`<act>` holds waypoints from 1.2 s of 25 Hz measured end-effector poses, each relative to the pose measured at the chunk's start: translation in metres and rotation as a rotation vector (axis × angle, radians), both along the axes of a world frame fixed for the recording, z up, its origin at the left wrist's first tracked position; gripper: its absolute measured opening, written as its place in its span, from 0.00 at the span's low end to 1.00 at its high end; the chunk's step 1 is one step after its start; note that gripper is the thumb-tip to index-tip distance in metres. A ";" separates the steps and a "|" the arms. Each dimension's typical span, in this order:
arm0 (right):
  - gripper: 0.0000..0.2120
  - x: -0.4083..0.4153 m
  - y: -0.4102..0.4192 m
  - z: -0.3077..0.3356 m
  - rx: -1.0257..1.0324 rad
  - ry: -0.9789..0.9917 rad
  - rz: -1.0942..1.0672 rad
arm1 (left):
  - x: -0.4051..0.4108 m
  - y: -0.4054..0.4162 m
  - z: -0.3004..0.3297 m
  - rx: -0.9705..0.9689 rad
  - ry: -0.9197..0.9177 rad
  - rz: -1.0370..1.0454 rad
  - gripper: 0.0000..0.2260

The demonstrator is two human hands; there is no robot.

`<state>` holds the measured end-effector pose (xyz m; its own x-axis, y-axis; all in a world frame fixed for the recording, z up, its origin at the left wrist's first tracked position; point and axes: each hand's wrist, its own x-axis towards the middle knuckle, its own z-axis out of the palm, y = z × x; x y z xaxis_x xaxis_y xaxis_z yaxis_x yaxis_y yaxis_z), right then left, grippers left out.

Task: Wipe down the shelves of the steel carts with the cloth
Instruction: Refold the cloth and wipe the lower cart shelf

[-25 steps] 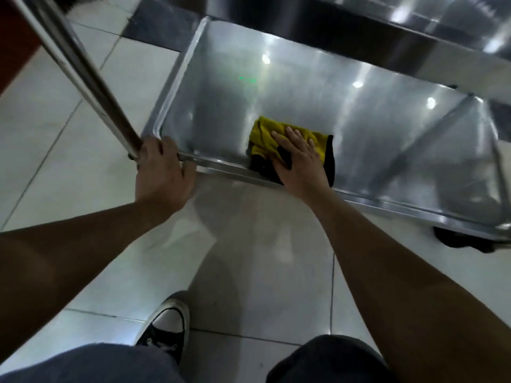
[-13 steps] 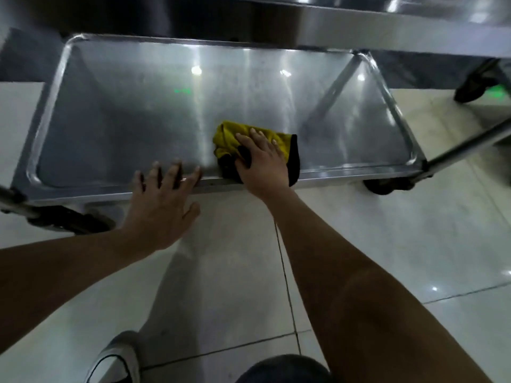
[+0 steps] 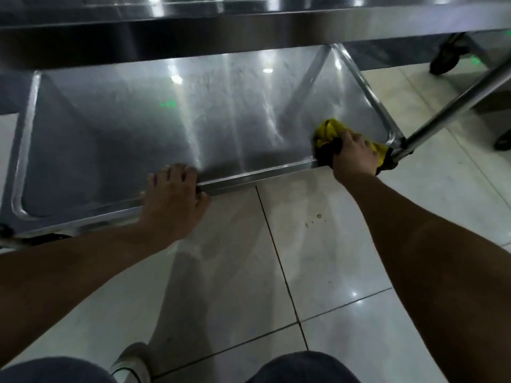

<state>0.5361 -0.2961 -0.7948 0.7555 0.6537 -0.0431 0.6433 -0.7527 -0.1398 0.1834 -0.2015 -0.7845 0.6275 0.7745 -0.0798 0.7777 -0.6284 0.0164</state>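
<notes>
The steel cart's bottom shelf [image 3: 166,125] lies low in front of me, a shiny tray with a raised rim. My right hand [image 3: 355,156] presses a yellow and black cloth [image 3: 327,131] into the shelf's near right corner, fingers curled over it. My left hand [image 3: 174,200] grips the shelf's front rim near the middle, fingers hooked over the edge. The upper shelf [image 3: 249,20] overhangs the back of the lower one and hides its far part.
The cart's right post [image 3: 453,106] slants up from the corner beside the cloth. A black caster [image 3: 445,58] of another cart stands at the upper right. Pale glossy floor tiles [image 3: 318,244] lie between me and the cart; my shoe [image 3: 132,363] and knees show below.
My right hand slid the cloth from the shelf's front middle to its near right corner. My left hand closed onto the front rim.
</notes>
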 end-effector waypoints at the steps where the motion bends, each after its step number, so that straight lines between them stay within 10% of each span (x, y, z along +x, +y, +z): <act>1: 0.28 -0.001 -0.006 0.002 -0.030 -0.043 0.023 | 0.010 -0.002 0.004 -0.003 -0.016 -0.068 0.22; 14: 0.23 -0.059 -0.169 0.111 0.367 0.191 -0.094 | 0.106 -0.116 0.149 -0.330 -0.298 -0.400 0.18; 30: 0.23 -0.093 -0.362 0.586 0.624 0.362 -0.417 | 0.157 -0.280 0.625 -0.434 -0.307 -0.558 0.14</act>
<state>0.4428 -0.6581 -0.2089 0.9499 0.3080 -0.0526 0.1641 -0.6348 -0.7551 0.3408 -0.4811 -0.1592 0.9590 0.2763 -0.0634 0.2686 -0.8138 0.5153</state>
